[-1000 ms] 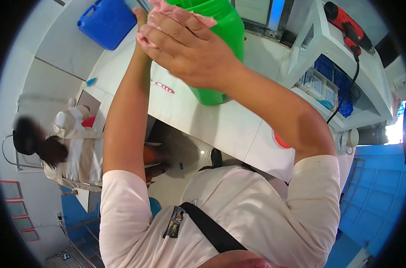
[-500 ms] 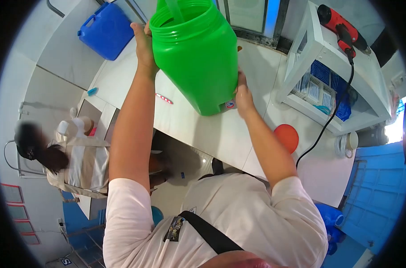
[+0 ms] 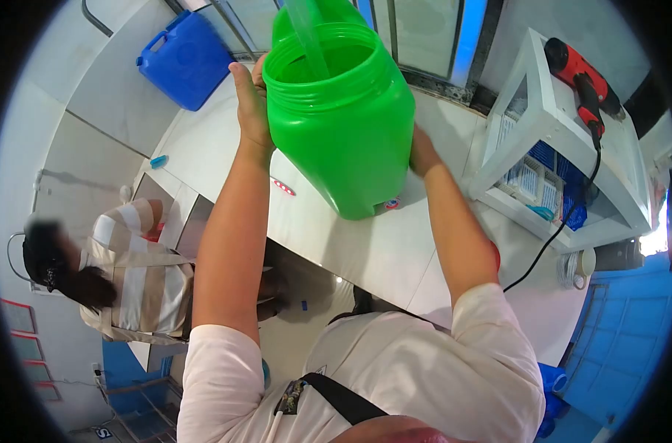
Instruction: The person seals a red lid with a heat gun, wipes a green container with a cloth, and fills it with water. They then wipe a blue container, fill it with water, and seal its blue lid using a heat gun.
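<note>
A large green plastic jerrycan [image 3: 343, 148] fills the middle of the view, tilted with its uncapped, threaded mouth toward me. A clear stream or tube [image 3: 306, 37] runs from the top edge into that mouth; I cannot tell which. My left hand [image 3: 253, 107] is on the jerrycan's left side near the mouth, thumb raised along it and fingers partly hidden. On the opposite side, my right hand [image 3: 424, 151] grips lower down, its fingertips hidden behind the green wall. The jerrycan's bottom end is close over the white table [image 3: 314, 240].
A blue jerrycan [image 3: 184, 63] stands at the back left. On the right, a white shelf [image 3: 491, 166] carries a red power tool [image 3: 583, 77] whose black cord [image 3: 554, 240] trails across the table. A toothbrush-like item [image 3: 283, 187] lies nearby. Another person [image 3: 140, 273] is at left.
The green jerrycan and both hands sit slightly lower and further right in view, as does the whole background. My right forearm now covers most of the red round object. Both hands keep their hold.
</note>
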`<state>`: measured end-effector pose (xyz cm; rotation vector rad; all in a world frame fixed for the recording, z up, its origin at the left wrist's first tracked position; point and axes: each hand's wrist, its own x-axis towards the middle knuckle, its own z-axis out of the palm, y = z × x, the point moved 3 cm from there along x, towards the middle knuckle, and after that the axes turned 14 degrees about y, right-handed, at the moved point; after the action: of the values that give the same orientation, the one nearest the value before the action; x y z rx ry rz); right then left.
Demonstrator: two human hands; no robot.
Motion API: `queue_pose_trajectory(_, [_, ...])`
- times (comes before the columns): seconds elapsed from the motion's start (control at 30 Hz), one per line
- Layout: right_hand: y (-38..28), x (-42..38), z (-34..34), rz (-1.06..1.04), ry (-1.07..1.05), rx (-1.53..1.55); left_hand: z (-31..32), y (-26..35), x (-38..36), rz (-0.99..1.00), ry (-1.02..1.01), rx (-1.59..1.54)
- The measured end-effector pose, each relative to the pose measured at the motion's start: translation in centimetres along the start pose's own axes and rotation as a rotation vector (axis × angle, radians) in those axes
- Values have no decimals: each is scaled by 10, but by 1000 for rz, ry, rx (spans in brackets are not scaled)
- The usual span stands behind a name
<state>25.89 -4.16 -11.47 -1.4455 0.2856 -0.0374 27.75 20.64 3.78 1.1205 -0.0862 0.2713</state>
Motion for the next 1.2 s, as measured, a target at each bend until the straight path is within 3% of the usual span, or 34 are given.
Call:
queue_pose_trajectory(0.03, [29, -9, -7, 148, 41, -79, 1, 1, 0, 4, 5, -2])
queue_pose_trajectory(0.13, [47, -64, -8, 230, 69, 63, 7, 3, -7, -23, 35, 17])
queue_pose_trajectory(0.2, [5, -90, -9, -89, 15, 137, 7, 1, -5, -55, 73, -62])
queue_pose_trajectory(0.27, [-66, -113, 1, -539, -53, 187, 7, 1, -4, -64, 53, -76])
queue_pose_trajectory(0.33, [-111, -91, 11, -667, -33, 242, 7, 1, -4, -73, 30, -88])
queue_pose_trajectory(0.4, [-150, -43, 19, -882, -84, 74, 6, 0, -5, -54, 71, -75])
queue_pose_trajectory(0.47, [-172, 0, 40, -326, -64, 78, -2, -4, 2, -42, 53, -89])
queue_pose_trajectory(0.57, [-186, 90, 71, -329, -201, 109, -1, -2, 5, -23, 23, -107])
queue_pose_trajectory(0.63, [-210, 92, 87, -1500, -65, -471, -1, -2, 2, -28, 20, -99])
queue_pose_trajectory(0.67, [-208, 99, 85, -1495, -66, -468, 0, -2, 1, -31, 20, -85])
queue_pose_trajectory(0.73, [-191, 121, 75, -626, -399, -198, 1, -1, 1, -33, 18, -76])
queue_pose_trajectory(0.77, [-183, 116, 63, -629, -395, -200, 0, -1, 1, -25, 30, -72])
queue_pose_trajectory(0.83, [-155, 97, 32, -405, -248, -156, -1, -3, 2, -20, 33, -71])
queue_pose_trajectory(0.9, [-135, 33, 15, -382, -66, 13, -2, -7, 6, 22, 12, -70])
queue_pose_trajectory(0.97, [-113, -22, 8, -615, -12, 285, 1, -4, 2, -14, 3, -71])
queue_pose_trajectory(1.03, [-99, -72, 7, -718, 93, 349, 1, -4, 3, -42, -11, -68])
queue_pose_trajectory(1.1, [-109, -128, 30, -898, 214, 245, -5, -9, 9, -54, -59, -105])
queue_pose_trajectory(1.17, [-134, -159, 60, -1426, 609, -370, -7, -7, 11, -52, -81, -77])
queue_pose_trajectory(1.2, [-128, -162, 73, -1419, 613, -366, -7, -5, 10, -40, -107, -60])
